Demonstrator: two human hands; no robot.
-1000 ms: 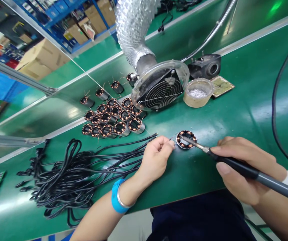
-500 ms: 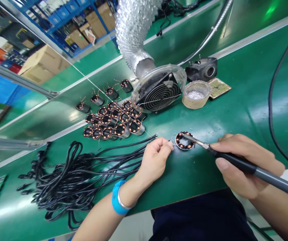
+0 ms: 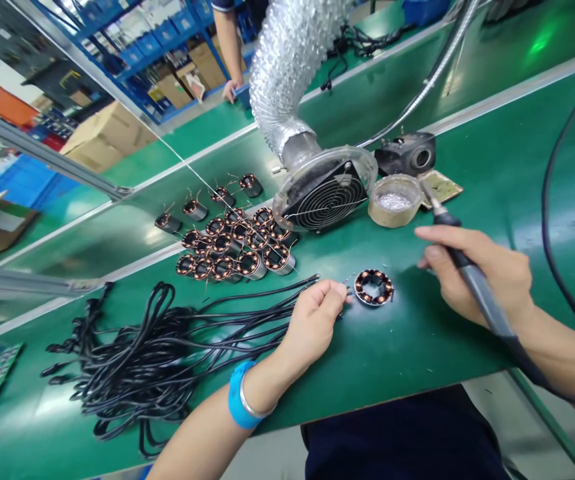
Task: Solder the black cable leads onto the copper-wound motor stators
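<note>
I have the left hand low over the green bench, thumb and forefinger pinched narrow on some thin leads; the fingers hide most of them, so I cannot tell how many I've got. Just beyond those fingertips, on the right-hand side, the copper-wound stator sits on the bench, its open ring facing up at me. My right hand is wrapped around the soldering iron, clear of the stator, the tip angled away from me. Ahead of that hand, the tip is near a round tub with shiny silvery contents and seems to be over or at the flat pad beside it; I can't tell whether it touches. A dark iron holder stands behind both. Ahead of my left hand is a cluster of more stators, next to the fan-fronted fume extractor. Black cables lie heaped to the left of that hand, their ends stretching toward it. Far ahead, a co-worker's hand is at a blue bin.
</note>
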